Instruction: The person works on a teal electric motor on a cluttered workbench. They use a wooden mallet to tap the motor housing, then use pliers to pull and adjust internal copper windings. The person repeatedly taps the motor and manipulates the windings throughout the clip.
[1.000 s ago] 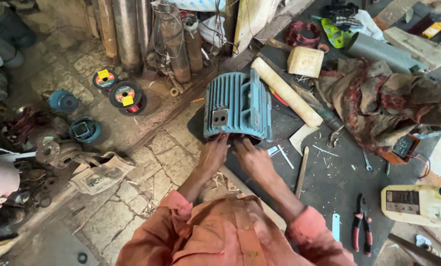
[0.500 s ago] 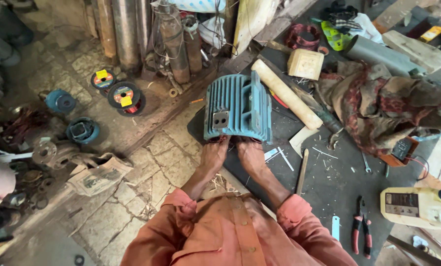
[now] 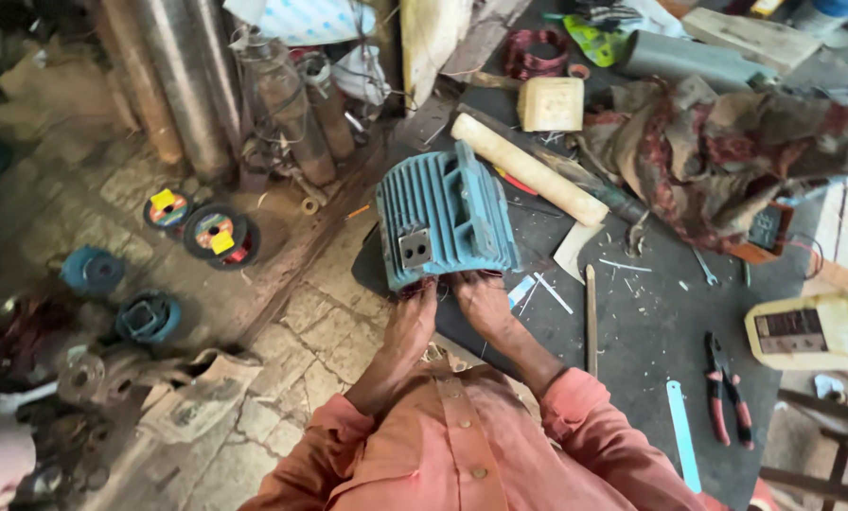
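Far out on your left, two blue round housings (image 3: 121, 298) are lying on the stone floor (image 3: 320, 322), and just beyond them two flat wire spools (image 3: 202, 227) with yellow tags are sitting near the foot of some tall metal pipes (image 3: 173, 85). A crumpled sack (image 3: 202, 397) is lying on the floor closer to you.

Your left hand (image 3: 413, 317) is reaching forward and pressing against the near open end of the blue ribbed motor housing (image 3: 443, 218), fingers stretched out rather than curled, their tips going in at the rim; whether they are pinching anything inside, you cannot tell from this angle. The housing is lying on its side at the left edge of the dark mat (image 3: 632, 322), straight ahead of your chest, with a small square plate on its left face.

Your right hand (image 3: 481, 298) is sitting just beside the left one, also touching that near rim, fingers seemingly loose and spread, not clenched.

Behind the housing a pale wooden handle (image 3: 528, 170) is lying diagonally, and a small wooden block (image 3: 551, 102) is sitting beyond it. Further right, a crumpled reddish cloth (image 3: 727, 151) is spreading over the mat. Red-handled pliers (image 3: 727, 402) are lying near your right elbow, and a yellow meter (image 3: 812, 329) is sitting at the far right edge
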